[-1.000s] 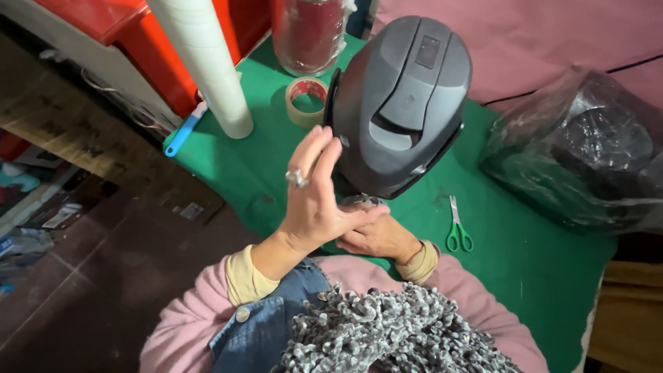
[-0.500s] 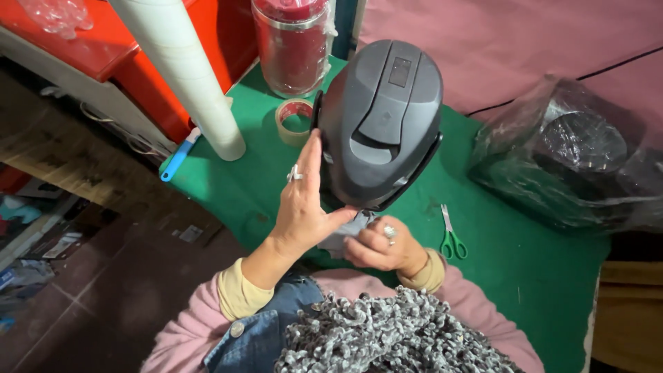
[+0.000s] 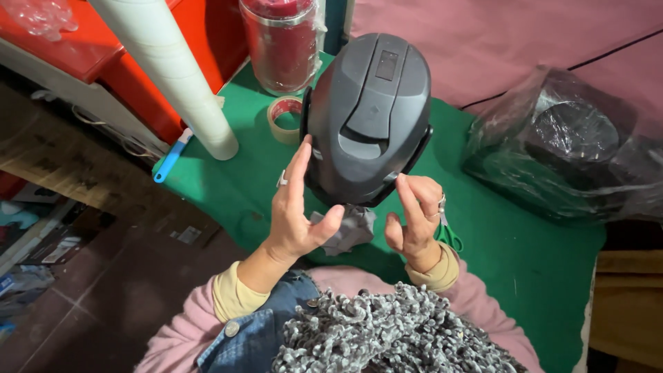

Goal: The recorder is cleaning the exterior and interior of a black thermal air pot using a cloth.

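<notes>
A dark grey motorcycle helmet (image 3: 369, 114) stands on the green table cover (image 3: 525, 269), its crown turned up toward the camera and its lower rim toward the person; it sits between the two raised hands, slightly beyond them. The left hand (image 3: 297, 214) is open, fingers straight and held together, the fingertips touching the helmet's left edge near the rim; its thumb is bent inward against a crumpled grey cloth (image 3: 349, 231) that lies under the helmet's near rim, just between the two wrists; a ring shows on one finger. The right hand (image 3: 414, 217) is raised just beside the helmet's right lower edge, fingers loosely spread and partly curled, gripping nothing; whether a fingertip meets the black rim trim cannot be told; it too wears a ring. Green-handled scissors (image 3: 450, 236) lie on the cover just behind the right hand, mostly hidden by it. Beyond the helmet's left side lies a roll of brown tape (image 3: 284, 119); behind that stands a clear jar with dark red contents (image 3: 282, 41). A white tube (image 3: 173, 76) leans at the left, a blue-handled tool (image 3: 171, 157) beside its foot. To the right, well apart from the hands, sits another dark helmet wrapped in a clear plastic bag (image 3: 566, 152).
</notes>
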